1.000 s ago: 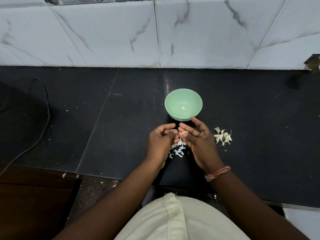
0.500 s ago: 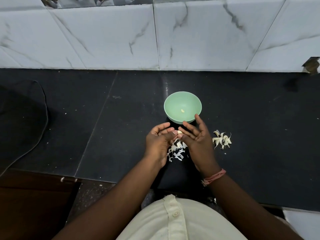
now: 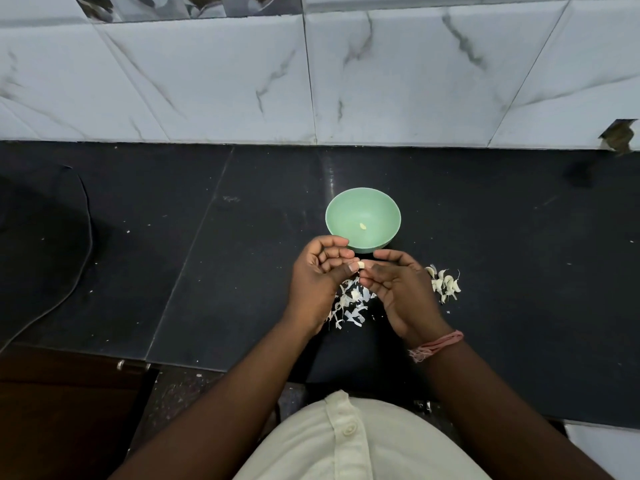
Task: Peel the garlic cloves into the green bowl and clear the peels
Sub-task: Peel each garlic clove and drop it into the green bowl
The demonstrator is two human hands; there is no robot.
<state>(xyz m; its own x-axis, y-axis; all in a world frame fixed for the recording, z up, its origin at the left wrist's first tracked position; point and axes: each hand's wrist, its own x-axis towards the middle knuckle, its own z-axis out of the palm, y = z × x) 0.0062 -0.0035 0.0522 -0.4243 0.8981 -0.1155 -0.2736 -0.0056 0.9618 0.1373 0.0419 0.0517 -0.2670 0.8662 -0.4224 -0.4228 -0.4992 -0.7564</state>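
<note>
Pinching one garlic clove (image 3: 361,265) between left hand (image 3: 320,282) and right hand (image 3: 398,285), just before green bowl (image 3: 381,216); clove mostly hidden by fingertips. Hiding part of peels (image 3: 349,303) beneath.

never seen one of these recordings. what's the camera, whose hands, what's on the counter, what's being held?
There is no robot here. One wide-angle camera sits on a person's head and looks down at their own two bare hands over a black counter backed by a marble-tiled wall.

The green bowl stands just beyond the hands, with one peeled clove inside. Torn white peels lie under and between the hands. A small pile of unpeeled garlic cloves sits to the right of the right hand.

The left hand and right hand meet at the fingertips, both pinching one small garlic clove, apparently mid-peel.
</note>
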